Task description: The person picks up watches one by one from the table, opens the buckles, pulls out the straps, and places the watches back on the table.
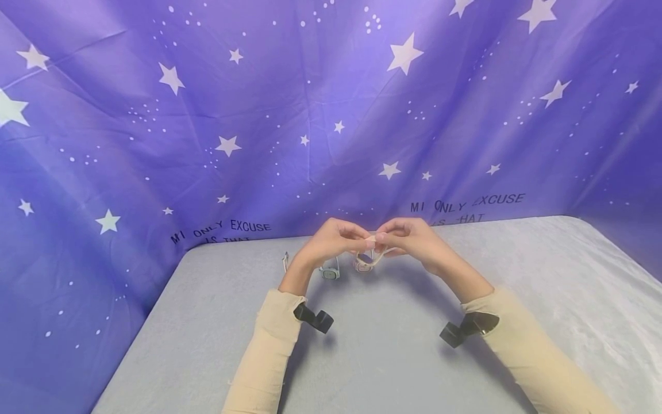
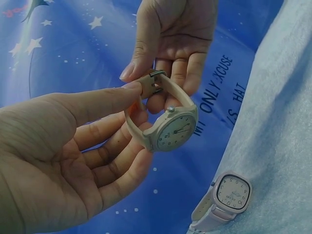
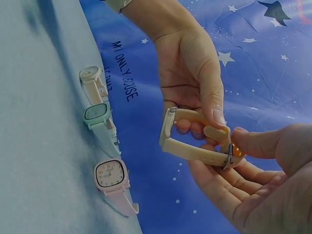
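Observation:
A cream wristwatch (image 2: 175, 131) with a round dial hangs between both hands above the table, its strap bent into a loop. My left hand (image 2: 63, 151) pinches the strap between thumb and fingers, close to the metal buckle (image 3: 229, 155). On the other side of the buckle, my right hand (image 3: 273, 180) pinches the strap end, its thumb almost meeting the left thumb. One strap tip sticks out near the buckle; whether the pin sits in a hole cannot be seen. In the head view, fingers partly cover the watch.
Along the far part of the grey cloth-covered table (image 1: 383, 356) lie a pink square watch (image 3: 110, 174), a green watch (image 3: 96, 113) and a pale round watch (image 3: 90, 73). Behind them hangs a purple-blue curtain (image 1: 331, 86) with stars. Each wrist wears a black camera mount (image 1: 316, 319).

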`<state>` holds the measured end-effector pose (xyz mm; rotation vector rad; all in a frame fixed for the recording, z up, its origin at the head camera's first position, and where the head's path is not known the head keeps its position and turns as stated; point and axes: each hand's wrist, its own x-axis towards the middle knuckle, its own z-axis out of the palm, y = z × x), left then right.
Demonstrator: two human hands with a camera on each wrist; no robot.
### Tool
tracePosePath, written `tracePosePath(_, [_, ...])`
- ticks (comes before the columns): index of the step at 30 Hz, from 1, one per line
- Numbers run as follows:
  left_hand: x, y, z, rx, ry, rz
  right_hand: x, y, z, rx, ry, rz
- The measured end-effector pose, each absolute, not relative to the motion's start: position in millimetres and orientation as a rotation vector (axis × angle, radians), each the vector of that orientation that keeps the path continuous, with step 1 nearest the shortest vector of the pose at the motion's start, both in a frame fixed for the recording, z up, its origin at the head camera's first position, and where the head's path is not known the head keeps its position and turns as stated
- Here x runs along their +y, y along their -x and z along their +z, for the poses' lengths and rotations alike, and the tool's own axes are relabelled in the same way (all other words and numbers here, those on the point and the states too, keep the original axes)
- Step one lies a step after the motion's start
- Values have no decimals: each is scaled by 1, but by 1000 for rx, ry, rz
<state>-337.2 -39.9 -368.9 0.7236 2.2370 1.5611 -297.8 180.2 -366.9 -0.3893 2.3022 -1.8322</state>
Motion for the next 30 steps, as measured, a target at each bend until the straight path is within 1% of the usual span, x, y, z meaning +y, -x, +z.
tracePosePath(30, [-43,339,-368,2216,-722,1612,182,299,-364,2209,351,-1943])
